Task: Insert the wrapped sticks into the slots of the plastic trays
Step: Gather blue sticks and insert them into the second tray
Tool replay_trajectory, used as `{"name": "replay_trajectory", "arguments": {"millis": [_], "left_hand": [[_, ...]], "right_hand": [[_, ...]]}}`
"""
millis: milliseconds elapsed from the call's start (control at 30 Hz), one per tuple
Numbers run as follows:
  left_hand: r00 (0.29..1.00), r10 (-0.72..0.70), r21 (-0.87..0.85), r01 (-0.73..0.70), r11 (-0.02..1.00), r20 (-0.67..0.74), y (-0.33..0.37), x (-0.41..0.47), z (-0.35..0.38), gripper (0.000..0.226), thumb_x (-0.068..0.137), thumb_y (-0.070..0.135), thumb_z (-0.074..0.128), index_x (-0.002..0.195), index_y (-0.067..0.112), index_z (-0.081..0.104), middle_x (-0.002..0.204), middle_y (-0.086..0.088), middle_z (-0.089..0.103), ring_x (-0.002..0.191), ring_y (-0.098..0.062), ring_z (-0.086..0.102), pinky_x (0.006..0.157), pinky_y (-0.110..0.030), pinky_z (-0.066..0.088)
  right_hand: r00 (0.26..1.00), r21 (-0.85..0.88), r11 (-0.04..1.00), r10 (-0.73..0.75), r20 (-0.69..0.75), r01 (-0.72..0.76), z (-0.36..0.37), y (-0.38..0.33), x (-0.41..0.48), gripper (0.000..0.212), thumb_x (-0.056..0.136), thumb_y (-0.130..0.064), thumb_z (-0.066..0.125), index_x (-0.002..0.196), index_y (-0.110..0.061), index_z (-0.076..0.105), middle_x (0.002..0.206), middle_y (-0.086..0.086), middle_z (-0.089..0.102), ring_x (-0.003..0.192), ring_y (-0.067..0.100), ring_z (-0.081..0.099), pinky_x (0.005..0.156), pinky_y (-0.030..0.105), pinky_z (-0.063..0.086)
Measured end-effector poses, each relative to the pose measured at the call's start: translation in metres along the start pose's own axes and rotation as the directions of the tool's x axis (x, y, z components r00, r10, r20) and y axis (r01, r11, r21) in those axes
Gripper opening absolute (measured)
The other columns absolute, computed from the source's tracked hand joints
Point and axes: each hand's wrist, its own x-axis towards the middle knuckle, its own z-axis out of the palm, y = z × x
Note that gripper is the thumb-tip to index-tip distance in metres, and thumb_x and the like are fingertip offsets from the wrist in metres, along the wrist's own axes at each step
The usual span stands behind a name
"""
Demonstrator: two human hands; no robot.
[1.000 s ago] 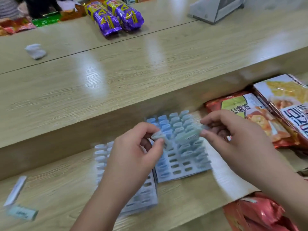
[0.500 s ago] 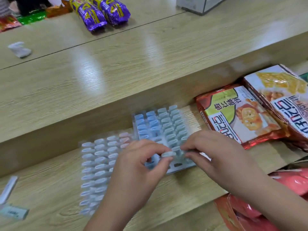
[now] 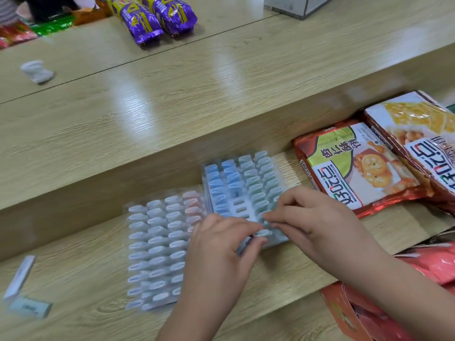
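Two clear plastic trays lie side by side on the lower wooden shelf. The left tray [image 3: 138,244] is packed with upright white and pink wrapped sticks. The right tray [image 3: 280,183] holds blue and pale green sticks, with several open slots down its middle. My left hand [image 3: 219,254] and my right hand [image 3: 312,217] meet over the near edge of the right tray. Together their fingertips pinch one pale green wrapped stick [image 3: 264,233] that stands at a near slot. The near corner of the right tray is hidden under my hands.
Orange cracker bags [image 3: 354,163] lie right of the trays, and red bags [image 3: 433,264] sit below them. Two loose white sticks [image 3: 19,276] rest at the shelf's left end. The upper counter carries purple snack packs [image 3: 152,18], a crumpled wrapper [image 3: 37,71] and a box [image 3: 295,3].
Both hands came down from above the right tray to its near edge, bringing the pale green stick to a slot. The view shifted, so the trays sit further right.
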Motion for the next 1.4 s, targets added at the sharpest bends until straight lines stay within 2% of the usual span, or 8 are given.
{"name": "replay_trajectory", "arguments": {"millis": [267,500,667,767,933,1067,1233,1400], "left_hand": [[0.996,0.09,0.197,-0.087,0.976,-0.005,0.006,0.006,0.006,0.019,0.086,0.042,0.058,0.091,0.03,0.073,0.086,0.018,0.069,0.079,-0.014,0.054,0.069,-0.039,0.048],[0.99,0.128,0.255,-0.14,0.957,0.064,0.011,0.001,0.013,0.016,0.087,0.038,0.057,0.09,0.031,0.071,0.084,0.016,0.067,0.078,-0.015,0.052,0.068,-0.032,0.035],[0.992,0.087,0.404,-0.116,0.907,0.089,0.011,0.004,0.016,0.019,0.082,0.04,0.057,0.075,0.028,0.07,0.07,0.012,0.064,0.074,-0.019,0.055,0.065,-0.035,0.034],[0.994,0.072,0.439,-0.1,0.893,0.08,0.013,0.005,0.018,0.015,0.078,0.038,0.066,0.069,0.027,0.068,0.066,0.01,0.06,0.073,-0.021,0.053,0.065,-0.035,0.031],[0.995,0.087,0.283,-0.095,0.954,0.04,0.008,-0.002,-0.002,0.023,0.083,0.043,0.059,0.084,0.024,0.07,0.083,0.01,0.064,0.084,-0.02,0.053,0.073,-0.034,0.044],[0.992,0.075,0.153,-0.059,0.986,-0.097,-0.021,-0.02,-0.048,0.026,0.091,0.045,0.064,0.099,0.023,0.072,0.098,0.011,0.067,0.093,-0.017,0.058,0.081,-0.035,0.048],[0.969,-0.086,0.134,0.12,0.984,-0.233,-0.08,-0.052,-0.114,0.024,0.092,0.04,0.06,0.102,0.022,0.073,0.1,0.012,0.067,0.094,-0.012,0.059,0.083,-0.027,0.045],[0.93,-0.233,0.113,0.273,0.955,-0.283,-0.139,-0.093,-0.169,0.025,0.091,0.038,0.058,0.104,0.024,0.073,0.102,0.012,0.068,0.099,-0.013,0.062,0.091,-0.029,0.047]], "right_hand": [[0.998,0.04,0.998,0.058,-0.003,-0.057,0.002,-0.002,-0.004,0.017,0.092,-0.024,0.06,0.106,-0.024,0.07,0.098,-0.015,0.064,0.092,0.008,0.059,0.081,0.02,0.045],[0.993,0.064,0.991,0.114,0.01,-0.115,0.001,-0.007,-0.002,0.016,0.084,-0.02,0.067,0.098,-0.028,0.07,0.092,-0.021,0.065,0.084,-0.003,0.051,0.078,0.014,0.042],[0.992,0.007,0.992,0.129,0.005,-0.129,-0.003,-0.011,0.0,0.014,0.082,-0.024,0.069,0.093,-0.032,0.074,0.089,-0.024,0.068,0.083,0.008,0.058,0.073,0.022,0.046],[0.994,-0.109,0.988,0.109,0.011,-0.107,-0.008,-0.015,0.006,0.013,0.08,-0.024,0.07,0.089,-0.032,0.075,0.083,-0.023,0.068,0.08,0.009,0.055,0.069,0.018,0.042],[0.992,-0.066,0.99,0.125,0.014,-0.123,-0.01,-0.03,0.011,0.014,0.083,-0.026,0.067,0.095,-0.03,0.073,0.088,-0.023,0.066,0.081,0.007,0.055,0.072,0.027,0.047],[0.99,0.034,0.99,0.137,-0.015,-0.137,0.009,-0.066,0.031,0.016,0.087,-0.029,0.062,0.1,-0.03,0.071,0.092,-0.021,0.066,0.084,0.005,0.059,0.077,0.026,0.045],[0.994,0.101,0.994,0.022,0.103,-0.033,0.062,-0.136,0.066,0.018,0.091,-0.035,0.056,0.104,-0.031,0.069,0.1,-0.02,0.066,0.1,0.005,0.06,0.093,0.022,0.043],[0.975,0.142,0.99,-0.046,0.219,0.015,0.122,-0.202,0.09,0.022,0.092,-0.04,0.051,0.107,-0.035,0.067,0.103,-0.021,0.065,0.101,0.008,0.059,0.086,0.028,0.047]]}}
